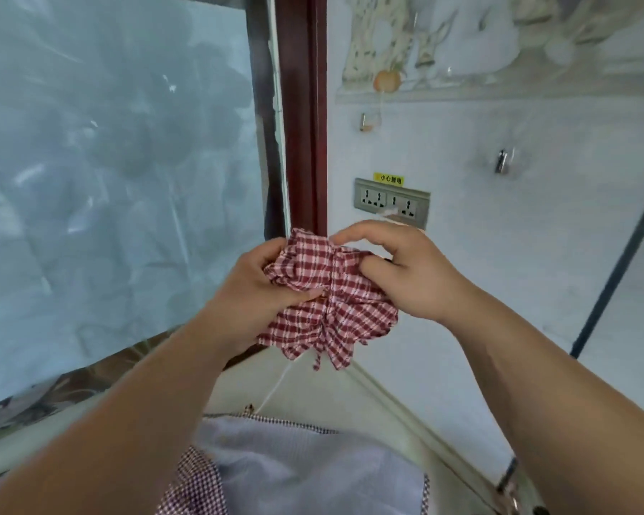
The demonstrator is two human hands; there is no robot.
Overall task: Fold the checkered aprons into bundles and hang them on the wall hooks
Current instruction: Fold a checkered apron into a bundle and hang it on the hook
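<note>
A red-and-white checkered apron [331, 302] is bunched into a crumpled bundle in mid-air in front of the wall. My left hand [264, 288] grips its left side, thumb pressed across the cloth. My right hand [398, 269] pinches its upper right part, fingers curled over the top. A short strap end dangles below the bundle. Two wall hooks are on the white wall above: a small one [367, 121] near the door frame and a metal one [502, 161] further right. Both hooks hang bare.
A dark red door frame [302, 105] runs up beside a covered glass pane on the left. A double power socket [391, 202] with a yellow label sits just behind my hands. Below lies more cloth [294, 470], pale with a fine checkered edge.
</note>
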